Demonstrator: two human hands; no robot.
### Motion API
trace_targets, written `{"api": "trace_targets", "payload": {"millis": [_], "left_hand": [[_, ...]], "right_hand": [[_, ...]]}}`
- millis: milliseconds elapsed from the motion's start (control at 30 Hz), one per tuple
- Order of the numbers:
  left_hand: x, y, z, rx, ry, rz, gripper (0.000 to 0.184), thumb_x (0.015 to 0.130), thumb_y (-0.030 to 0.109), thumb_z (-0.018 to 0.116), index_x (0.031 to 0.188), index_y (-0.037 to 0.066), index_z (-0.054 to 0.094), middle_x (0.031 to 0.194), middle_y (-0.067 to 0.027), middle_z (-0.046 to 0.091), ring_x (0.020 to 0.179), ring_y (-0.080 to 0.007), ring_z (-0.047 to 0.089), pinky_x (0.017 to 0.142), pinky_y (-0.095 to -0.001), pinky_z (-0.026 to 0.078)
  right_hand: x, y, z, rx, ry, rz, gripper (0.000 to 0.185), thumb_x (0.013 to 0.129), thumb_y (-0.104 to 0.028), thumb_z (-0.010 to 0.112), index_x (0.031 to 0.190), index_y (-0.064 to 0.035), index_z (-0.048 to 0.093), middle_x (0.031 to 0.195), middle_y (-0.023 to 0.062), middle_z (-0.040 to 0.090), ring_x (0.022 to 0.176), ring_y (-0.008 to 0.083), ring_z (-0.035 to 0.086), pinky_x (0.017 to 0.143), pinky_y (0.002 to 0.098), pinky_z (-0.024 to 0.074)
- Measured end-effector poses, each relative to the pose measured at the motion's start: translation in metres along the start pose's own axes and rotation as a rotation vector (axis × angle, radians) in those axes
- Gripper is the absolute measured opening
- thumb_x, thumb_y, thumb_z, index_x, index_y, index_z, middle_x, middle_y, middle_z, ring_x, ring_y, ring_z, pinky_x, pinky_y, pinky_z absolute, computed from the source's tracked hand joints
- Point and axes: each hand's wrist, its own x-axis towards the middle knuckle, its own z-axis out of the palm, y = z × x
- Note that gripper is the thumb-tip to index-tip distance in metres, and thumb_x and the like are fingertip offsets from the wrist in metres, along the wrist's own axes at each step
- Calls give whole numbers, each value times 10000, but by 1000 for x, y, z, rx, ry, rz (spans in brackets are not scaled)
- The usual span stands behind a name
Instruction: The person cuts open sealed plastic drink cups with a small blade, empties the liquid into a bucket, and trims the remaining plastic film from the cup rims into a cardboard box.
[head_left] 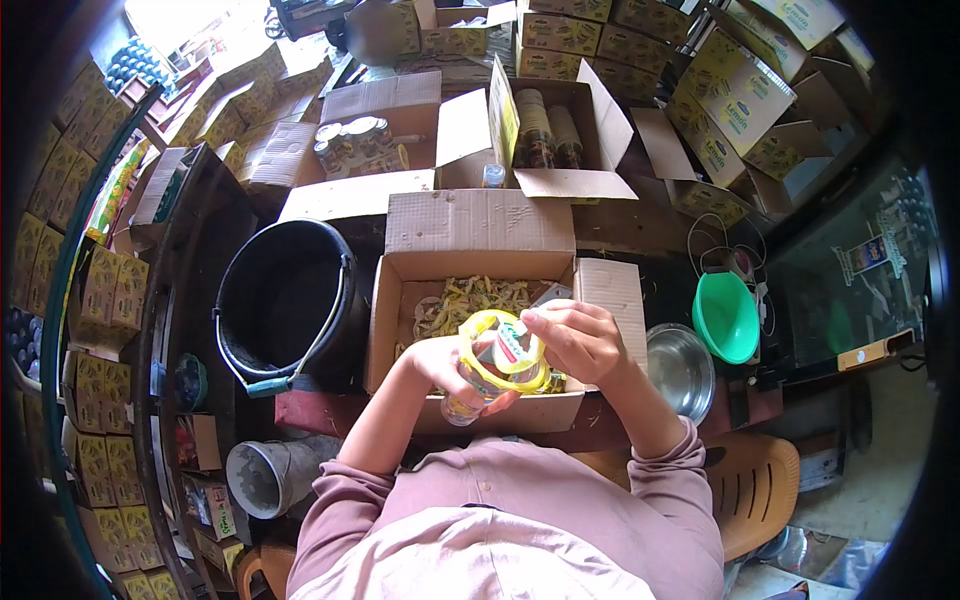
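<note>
My left hand (447,365) is wrapped around a yellow-edged roll of labels (466,345), held over the front of an open cardboard box (480,262). A clear, shiny end of a small jar (461,410) shows under the same hand. A label with white, green and red print (516,350) faces up within the yellow loop. At its upper right edge, my right hand (580,338) pinches a small whitish edge between thumb and fingers. Yellow label strips and scraps (475,303) lie inside the box. My fingers hide part of the roll and jar.
A black bucket (290,300) stands left of the box. To the right are a steel bowl (680,373) and a green basin (726,317). Behind, open cartons hold cans (355,145) and stacked jars (535,130). A lone small jar (493,176) stands between them.
</note>
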Motion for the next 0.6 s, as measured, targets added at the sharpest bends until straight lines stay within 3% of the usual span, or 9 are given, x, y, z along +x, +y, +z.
{"api": "trace_targets", "payload": {"millis": [133,233,367,433,500,567,600], "left_hand": [[4,-17,-2,-409,-162,119,319,644,111,667,857,-45,488,694,-127,526,596,-189,528,510,-283,439],[13,-38,10,-736,-122,429,659,598,83,711,1127,-82,354,800,-193,520,630,-261,566,447,-321,456],[7,-22,-1,-700,-81,131,684,606,106,716,1148,-68,338,846,-234,501,684,-297,579,470,-355,494],[-8,-21,-11,-601,5,-18,773,601,155,753,1195,-55,304,920,-262,492,757,-325,584,571,-395,529],[-14,-15,-16,-229,62,-49,756,669,249,732,1243,28,293,1020,-175,518,816,-256,586,716,-345,490],[-17,-5,-8,-187,371,24,796,664,244,743,1274,30,279,1128,-133,474,952,-221,538,817,-336,452],[-17,6,-7,-44,408,-15,807,673,264,736,1291,32,272,1179,-116,437,1064,-206,465,869,-335,414]], "right_hand": [[-2,3,7,-7,43,-27,436,663,-80,683,1061,37,548,763,59,627,652,137,616,599,265,520],[1,1,7,0,11,-3,424,669,-86,685,1053,36,552,779,58,632,651,135,615,593,266,521],[2,4,4,-28,20,10,408,648,-59,689,1025,32,561,750,57,615,621,144,603,578,274,516],[3,5,3,-35,37,8,417,611,0,687,1007,30,559,660,50,581,584,180,589,582,294,516],[2,7,2,-56,32,21,432,600,-27,706,1005,18,563,677,45,587,596,169,589,578,284,506],[-1,8,4,-74,28,34,439,598,-25,706,1012,12,564,690,46,594,602,167,588,566,278,497],[-4,10,3,-100,9,56,449,599,-16,701,1025,11,561,692,48,595,600,166,585,554,277,489]]}}
